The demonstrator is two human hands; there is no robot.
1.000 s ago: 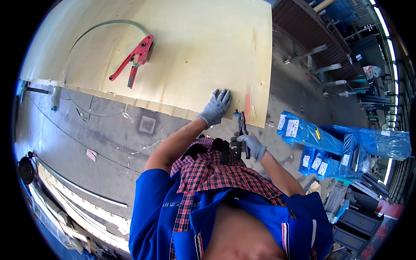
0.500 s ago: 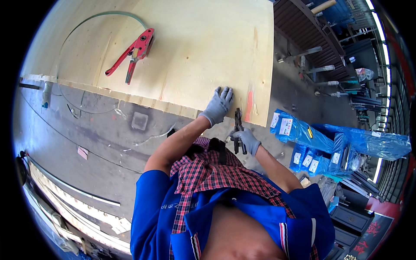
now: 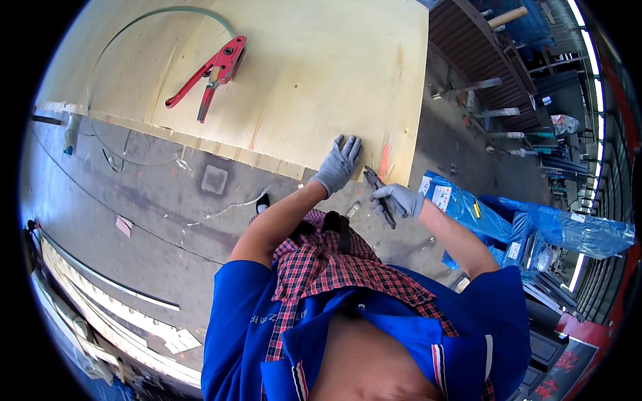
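My left hand (image 3: 339,162) wears a grey glove and lies flat, fingers stretched, on the near edge of a large pale plywood panel (image 3: 301,113). To its right, my gloved right hand (image 3: 401,199) is closed around a pair of dark pliers (image 3: 374,179). The pliers tilt, with their jaws toward the panel's near right corner and their handles partly hidden by the fingers. A reddish patch (image 3: 385,159) marks the wood just beyond the jaws. Farther left on the panel rests a red strapping tool (image 3: 227,63), with a thin green strap (image 3: 160,11) curving away from it.
Blue-wrapped packages (image 3: 461,207) with white labels stand on the floor at the right. Beyond them are dark slatted panels (image 3: 478,57) and metal legs (image 3: 478,85). Long pale boards (image 3: 107,294) lie at the lower left. The strap loops down over the panel's near edge.
My right hand has moved right and slightly up, and the pliers have turned from nearly upright to a slant. My left hand remains pressed on the panel.
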